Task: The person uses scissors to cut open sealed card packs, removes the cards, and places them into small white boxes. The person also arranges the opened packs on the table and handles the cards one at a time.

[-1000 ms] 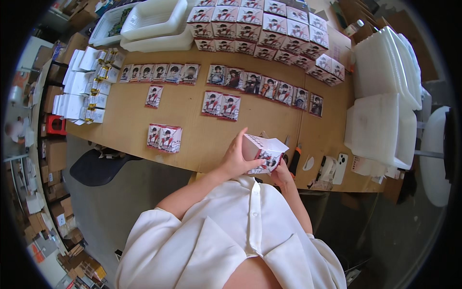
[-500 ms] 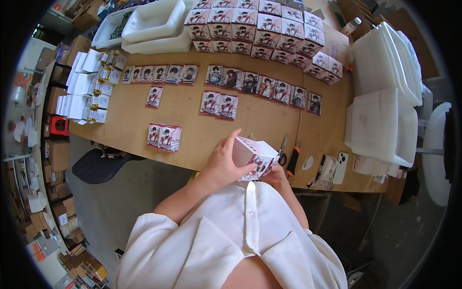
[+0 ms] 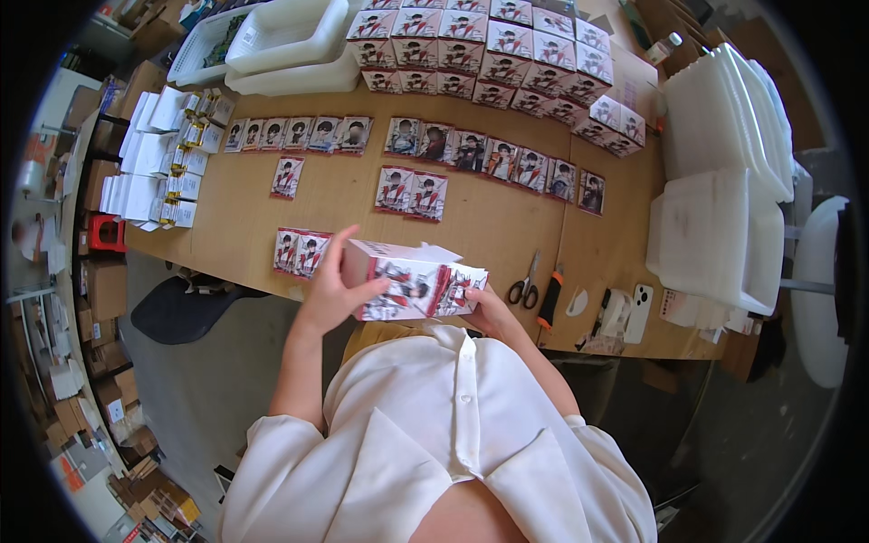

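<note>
A printed white-and-red cardboard box (image 3: 385, 291) lies tilted on its side above the table's front edge, its open end toward the right. My left hand (image 3: 328, 291) is closed around its left end, with the thumb across the front. A white flap (image 3: 439, 256) stands up at the open end. My right hand (image 3: 490, 312) grips a stack of printed foil packets (image 3: 460, 288) at that opening, partly out of the box. How many packets are inside is hidden. Two packet piles (image 3: 299, 252) lie just left of my left hand.
Rows of packets (image 3: 471, 154) lie across the table (image 3: 335, 217). Stacked printed boxes (image 3: 462, 54) stand at the back, white cartons (image 3: 149, 163) at left, plastic bins (image 3: 715, 235) at right. Scissors (image 3: 525, 288), an orange-black cutter (image 3: 550, 303) and a phone (image 3: 639, 312) lie right of my hands.
My hands have moved left with the box, turning it so its open end faces right. The packet stack now shows at the opening in my right hand. The scissors are uncovered.
</note>
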{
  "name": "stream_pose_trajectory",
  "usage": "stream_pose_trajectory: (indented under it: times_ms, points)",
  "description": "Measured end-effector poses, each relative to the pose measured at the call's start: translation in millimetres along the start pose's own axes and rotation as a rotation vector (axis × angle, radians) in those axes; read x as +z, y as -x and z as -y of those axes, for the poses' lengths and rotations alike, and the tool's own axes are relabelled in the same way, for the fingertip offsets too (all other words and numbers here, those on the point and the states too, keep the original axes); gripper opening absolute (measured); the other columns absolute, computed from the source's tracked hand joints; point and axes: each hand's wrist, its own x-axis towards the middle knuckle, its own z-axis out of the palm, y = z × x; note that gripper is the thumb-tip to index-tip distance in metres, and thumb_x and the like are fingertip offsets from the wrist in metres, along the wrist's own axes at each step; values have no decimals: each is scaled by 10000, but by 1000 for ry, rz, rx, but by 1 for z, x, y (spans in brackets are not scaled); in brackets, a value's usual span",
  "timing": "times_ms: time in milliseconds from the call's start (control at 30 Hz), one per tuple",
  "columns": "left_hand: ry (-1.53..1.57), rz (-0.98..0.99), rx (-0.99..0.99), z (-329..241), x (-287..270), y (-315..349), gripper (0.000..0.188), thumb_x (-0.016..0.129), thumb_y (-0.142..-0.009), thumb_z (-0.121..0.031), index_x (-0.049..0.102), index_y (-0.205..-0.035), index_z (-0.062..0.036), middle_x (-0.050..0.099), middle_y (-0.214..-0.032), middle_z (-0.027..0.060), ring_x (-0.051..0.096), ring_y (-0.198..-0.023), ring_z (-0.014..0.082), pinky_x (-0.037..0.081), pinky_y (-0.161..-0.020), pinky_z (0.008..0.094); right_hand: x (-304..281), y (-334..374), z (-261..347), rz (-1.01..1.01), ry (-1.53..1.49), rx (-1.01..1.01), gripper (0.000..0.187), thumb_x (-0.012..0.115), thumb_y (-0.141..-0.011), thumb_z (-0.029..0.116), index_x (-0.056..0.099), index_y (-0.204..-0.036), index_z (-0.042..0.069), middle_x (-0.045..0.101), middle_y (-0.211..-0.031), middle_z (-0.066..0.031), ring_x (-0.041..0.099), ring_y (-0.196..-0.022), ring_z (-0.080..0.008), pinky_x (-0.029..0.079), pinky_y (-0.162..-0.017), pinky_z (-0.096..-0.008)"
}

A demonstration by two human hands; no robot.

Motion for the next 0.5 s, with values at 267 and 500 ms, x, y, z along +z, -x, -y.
stream_pose_trajectory:
  times_ms: [267, 500]
  points:
    - [888, -457, 172, 44, -142, 27, 619, 596, -866, -288, 383, -1418, -105, 497, -1361, 112, 488, -1242, 266, 373, -1056, 446, 8, -58, 0, 103, 142, 62, 671, 733, -758, 112, 382, -1323, 19, 557, -1249, -113, 577, -1130, -231, 481, -974, -415]
    - [1215, -645, 338, 53, -163, 28, 693, 498, -870, -519, 356, -1438, -147, 380, -1462, 112, 345, -1341, 355, 280, -1065, 583, 70, -117, -35, -15, 1323, -265, 802, 847, -652, 213, 369, -1265, 16, 566, -1170, -173, 593, -1049, -325, 510, -887, -368]
